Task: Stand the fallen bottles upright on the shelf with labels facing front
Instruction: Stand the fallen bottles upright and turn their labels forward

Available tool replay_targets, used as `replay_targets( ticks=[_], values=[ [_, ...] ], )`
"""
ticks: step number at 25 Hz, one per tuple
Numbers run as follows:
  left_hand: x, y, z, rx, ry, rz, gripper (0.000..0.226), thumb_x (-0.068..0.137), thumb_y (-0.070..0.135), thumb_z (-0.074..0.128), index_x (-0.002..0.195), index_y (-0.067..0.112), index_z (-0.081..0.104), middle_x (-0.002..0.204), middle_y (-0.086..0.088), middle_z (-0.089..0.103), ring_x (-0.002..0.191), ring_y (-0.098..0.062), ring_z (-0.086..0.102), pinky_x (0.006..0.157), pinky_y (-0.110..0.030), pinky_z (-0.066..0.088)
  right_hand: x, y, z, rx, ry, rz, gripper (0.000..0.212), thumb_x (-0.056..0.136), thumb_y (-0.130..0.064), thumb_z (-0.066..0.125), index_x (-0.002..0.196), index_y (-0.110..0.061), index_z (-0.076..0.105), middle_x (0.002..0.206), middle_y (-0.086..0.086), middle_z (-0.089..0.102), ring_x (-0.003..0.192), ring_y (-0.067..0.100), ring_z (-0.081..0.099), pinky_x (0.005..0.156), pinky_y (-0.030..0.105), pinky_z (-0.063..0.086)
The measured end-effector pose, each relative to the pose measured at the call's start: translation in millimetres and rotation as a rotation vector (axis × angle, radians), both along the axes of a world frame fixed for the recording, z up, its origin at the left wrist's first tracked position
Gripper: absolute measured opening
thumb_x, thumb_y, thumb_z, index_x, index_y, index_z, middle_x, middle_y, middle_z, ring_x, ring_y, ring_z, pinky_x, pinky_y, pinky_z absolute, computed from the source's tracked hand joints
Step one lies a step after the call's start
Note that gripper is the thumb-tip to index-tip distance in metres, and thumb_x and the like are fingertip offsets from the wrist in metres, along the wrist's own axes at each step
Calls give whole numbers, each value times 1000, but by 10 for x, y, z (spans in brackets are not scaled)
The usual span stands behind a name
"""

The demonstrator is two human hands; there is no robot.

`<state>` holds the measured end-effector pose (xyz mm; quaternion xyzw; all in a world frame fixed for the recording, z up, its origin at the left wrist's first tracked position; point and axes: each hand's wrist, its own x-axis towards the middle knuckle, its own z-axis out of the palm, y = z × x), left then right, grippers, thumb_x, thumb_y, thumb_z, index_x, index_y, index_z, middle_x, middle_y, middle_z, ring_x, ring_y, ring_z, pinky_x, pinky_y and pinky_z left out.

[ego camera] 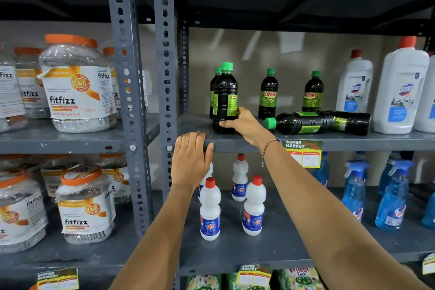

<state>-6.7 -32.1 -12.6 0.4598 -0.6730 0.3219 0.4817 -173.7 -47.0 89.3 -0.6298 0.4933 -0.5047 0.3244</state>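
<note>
On the grey middle shelf [341, 141] stand dark Sunny bottles with green caps. My right hand [244, 125] grips the base of the front upright bottle [224, 99], whose label is turned sideways, showing its back text. A second bottle [215, 87] stands right behind it. Two more upright bottles [268, 94] [313, 92] show their Sunny labels to the front. A fallen bottle [303, 122] lies on its side, cap pointing left, with another lying bottle [353, 122] behind it. My left hand [191, 158] rests flat on the shelf's front edge, holding nothing.
Tall white Domex bottles [400, 87] stand at the right of the same shelf. Small white red-capped bottles [210, 212] and blue spray bottles [395, 198] fill the shelf below. Fitfizz jars [75, 85] occupy the left rack, beyond the grey perforated uprights [164, 54]. A price tag [303, 153] hangs on the shelf edge.
</note>
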Motion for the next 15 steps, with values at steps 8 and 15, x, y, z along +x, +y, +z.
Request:
replay_targets(
  ticks=[8,15],
  values=[
    [-5,11,7,24,15,-16,39,95,40,39,107,9,60,105,-9,65,97,-26,60,93,-38,44,88,114,-36,-121,195,-162,58,68,-36,83,114,-12,60,108,1,68,98,14,62,89,30,50],
    [-6,7,1,18,12,-12,39,95,39,39,107,9,60,104,-8,65,97,-26,59,91,-38,44,65,134,10,-31,81,-72,48,72,-8,79,113,-12,54,109,4,65,108,20,59,89,28,46]
  ],
)
